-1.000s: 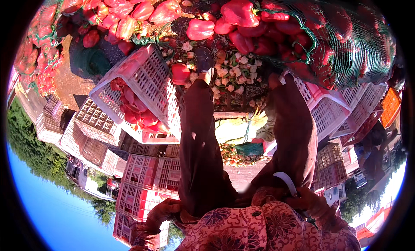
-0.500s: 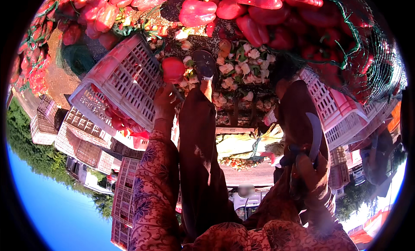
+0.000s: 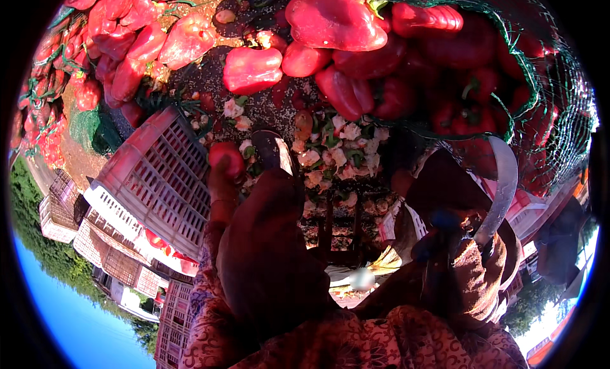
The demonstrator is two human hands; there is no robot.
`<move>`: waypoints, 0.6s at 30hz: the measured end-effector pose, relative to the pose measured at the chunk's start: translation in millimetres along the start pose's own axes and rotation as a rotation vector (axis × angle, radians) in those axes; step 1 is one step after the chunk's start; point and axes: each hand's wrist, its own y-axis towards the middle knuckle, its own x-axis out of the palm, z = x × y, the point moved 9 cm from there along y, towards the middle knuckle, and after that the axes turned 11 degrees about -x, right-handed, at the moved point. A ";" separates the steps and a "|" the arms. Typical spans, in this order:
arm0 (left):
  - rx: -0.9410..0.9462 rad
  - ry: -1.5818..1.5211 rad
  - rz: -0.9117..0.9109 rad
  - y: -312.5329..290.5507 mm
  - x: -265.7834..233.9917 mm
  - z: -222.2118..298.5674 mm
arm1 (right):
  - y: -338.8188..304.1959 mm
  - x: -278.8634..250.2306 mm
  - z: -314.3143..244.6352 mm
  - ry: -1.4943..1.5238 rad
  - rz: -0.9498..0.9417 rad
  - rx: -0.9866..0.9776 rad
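My left hand (image 3: 220, 186) is closed on a red bell pepper (image 3: 227, 159), beside a tilted pale plastic crate (image 3: 162, 172). My right hand (image 3: 469, 262), partly in shadow near my right knee, grips a sickle-like curved knife. Its bare metal blade (image 3: 506, 181) arcs up and away from me. Beyond my feet lies a single red bell pepper (image 3: 253, 71). A larger red bell pepper (image 3: 335, 19) tops the pile in front of me. Cut pale pepper cores (image 3: 337, 150) with green stems litter the ground between my feet.
A green net bag (image 3: 527, 83) full of red peppers lies at the right. More peppers (image 3: 130, 38) are heaped at the far left. Stacked crates (image 3: 105, 258) and a light vehicle (image 3: 130, 302) stand at the left. Another crate (image 3: 524, 207) is partly visible at the right.
My left hand and its pepper have come nearer and shifted left, beside the crate. The curved knife has swung out to the right, its blade showing larger. The whole view has tilted forward.
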 end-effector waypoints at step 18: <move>1.263 -0.097 -0.649 -425.9 54.1 111.7 | -127.8 70.2 -42.9 0.084 -0.413 -1.014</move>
